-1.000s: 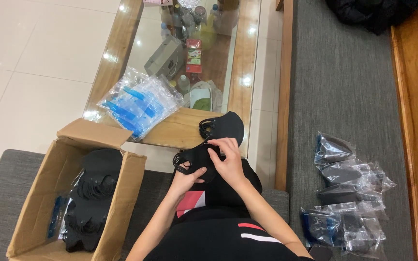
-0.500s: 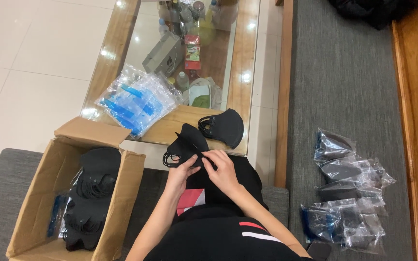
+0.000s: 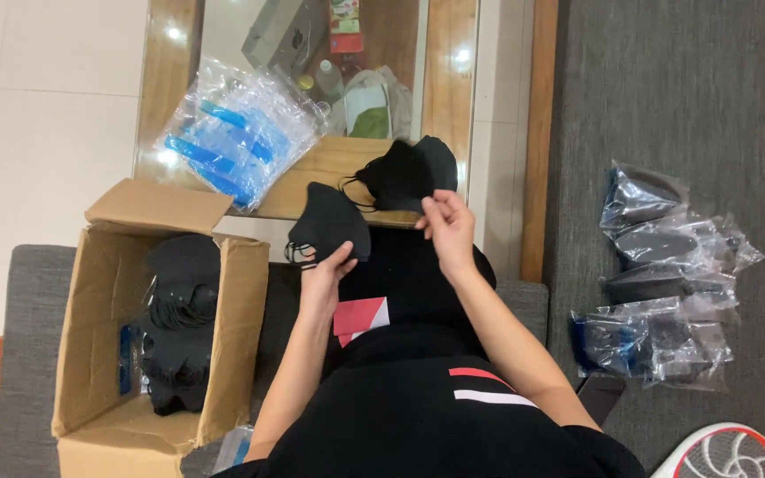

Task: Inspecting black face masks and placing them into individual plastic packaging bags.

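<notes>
My left hand [image 3: 325,270] pinches a folded black face mask [image 3: 329,221] by its lower edge and holds it up over my lap. My right hand [image 3: 446,226] reaches to the table edge, fingertips touching a small pile of black masks [image 3: 405,173] that lies on the wooden table [image 3: 312,181]. The two hands are apart. Below them are my black clothes with a red and white patch.
An open cardboard box [image 3: 104,345] with several black masks [image 3: 179,319] stands at my left on a grey seat. A clear bag of blue-striped packets [image 3: 236,133] lies on the table. Several bagged masks [image 3: 666,283] lie on the grey carpet at right. Bottles and a box sit under the glass top.
The hands, together on one mask before, have separated. My left hand keeps the mask and my right hand has moved right to the pile on the table. The camera has tilted down.
</notes>
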